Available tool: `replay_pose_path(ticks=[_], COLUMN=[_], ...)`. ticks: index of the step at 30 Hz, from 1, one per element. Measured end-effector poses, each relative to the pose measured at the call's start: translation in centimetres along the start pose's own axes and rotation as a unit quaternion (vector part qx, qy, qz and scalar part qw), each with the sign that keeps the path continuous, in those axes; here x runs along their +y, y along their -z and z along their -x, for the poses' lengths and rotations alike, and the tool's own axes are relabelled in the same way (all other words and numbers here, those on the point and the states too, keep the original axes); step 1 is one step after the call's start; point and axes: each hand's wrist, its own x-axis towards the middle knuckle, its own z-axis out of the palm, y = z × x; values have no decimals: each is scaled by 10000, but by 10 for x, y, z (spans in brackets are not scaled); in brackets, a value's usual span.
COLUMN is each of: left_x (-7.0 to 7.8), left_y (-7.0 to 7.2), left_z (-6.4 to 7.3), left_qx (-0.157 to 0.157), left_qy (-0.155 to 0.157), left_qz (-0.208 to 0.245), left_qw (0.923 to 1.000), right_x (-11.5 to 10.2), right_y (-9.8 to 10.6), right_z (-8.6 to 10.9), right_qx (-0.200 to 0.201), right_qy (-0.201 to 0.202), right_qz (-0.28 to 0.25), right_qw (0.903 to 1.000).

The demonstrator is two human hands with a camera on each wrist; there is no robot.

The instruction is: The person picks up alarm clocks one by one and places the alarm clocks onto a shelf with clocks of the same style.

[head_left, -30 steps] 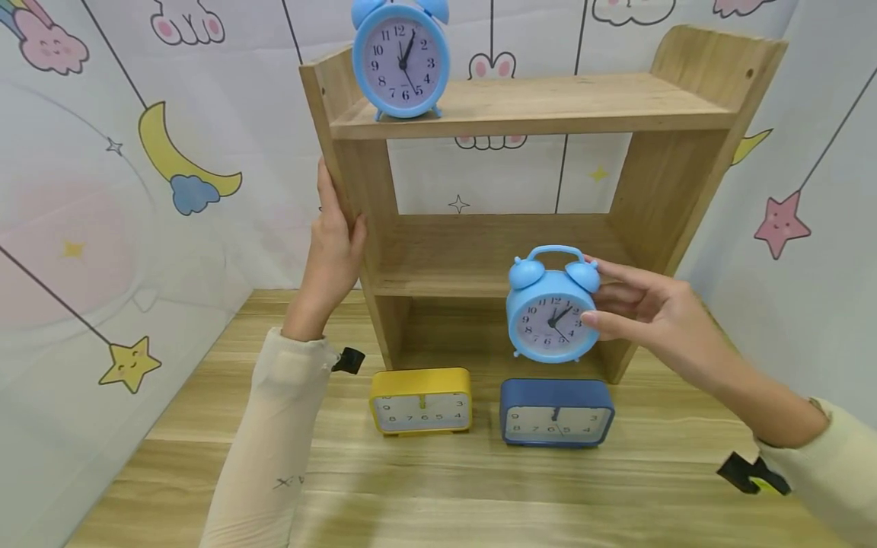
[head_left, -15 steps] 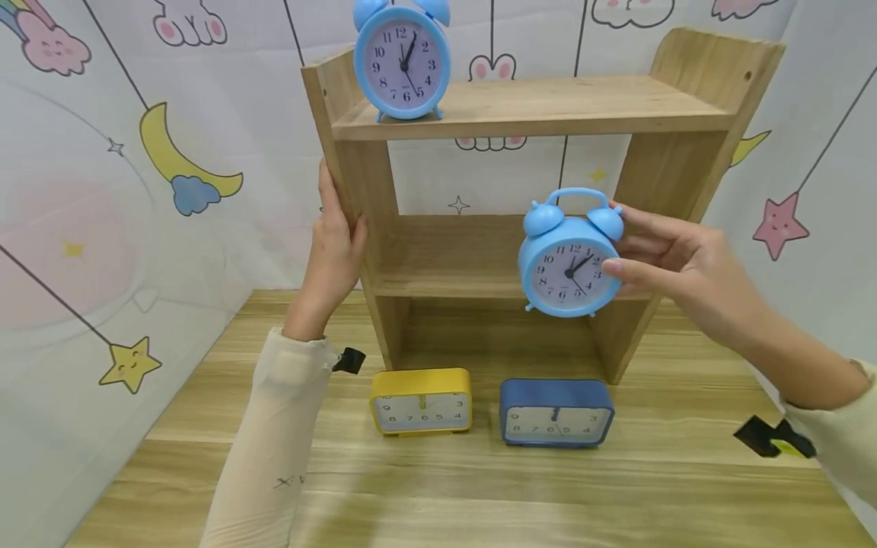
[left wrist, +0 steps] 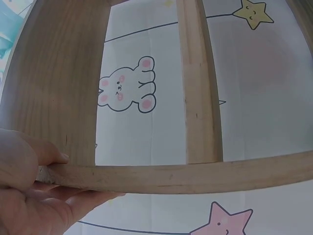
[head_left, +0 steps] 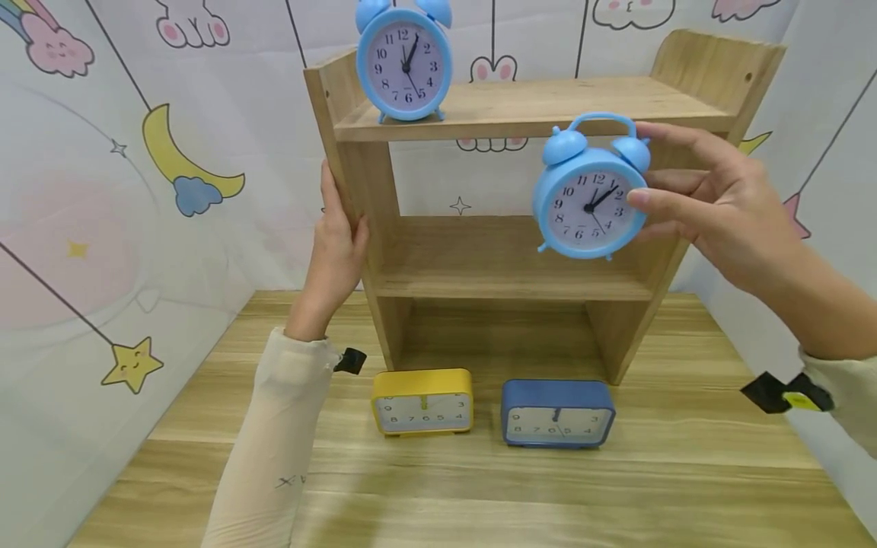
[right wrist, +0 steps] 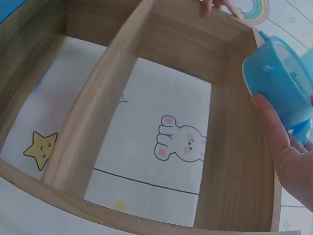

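Observation:
A light-blue twin-bell alarm clock [head_left: 591, 199] hangs slightly tilted in front of the wooden shelf's [head_left: 514, 289] upper opening. My right hand [head_left: 719, 202] grips it from the right, thumb at the edge of the dial and fingers behind. In the right wrist view the clock [right wrist: 279, 81] shows its back. My left hand [head_left: 332, 259] holds the shelf's left side panel, thumb on the front edge and fingers outside; the left wrist view shows this panel [left wrist: 146, 178] between thumb and fingers. Another light-blue alarm clock [head_left: 406, 68] stands upright on the top board's left end.
On the wood-grain table [head_left: 548, 495], in front of the shelf, a yellow rectangular clock [head_left: 422, 380] stands left of a blue rectangular clock [head_left: 558, 394]. Behind hangs a white printed cloth [head_left: 205, 114].
My right hand has lifted the light-blue alarm clock up and a little to the right, from above the blue clock to just below the top board. My left hand stays in place.

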Motion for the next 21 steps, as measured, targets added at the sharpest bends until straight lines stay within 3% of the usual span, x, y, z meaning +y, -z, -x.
replay_pose_path(ticks=[12,21], left_x=[1,0], left_y=[1,0], left_z=[-1,-1], left_qx=[-2,-31], left_qy=[-72,-42], left_qz=[-43,1], left_qw=[10000,10000], right_x=[-12,-25], right_y=[6,7], right_z=[-9,-24], right_qx=[548,531], right_qy=[-14,211], right_qz=[79,275], right_qw=[9985,9980])
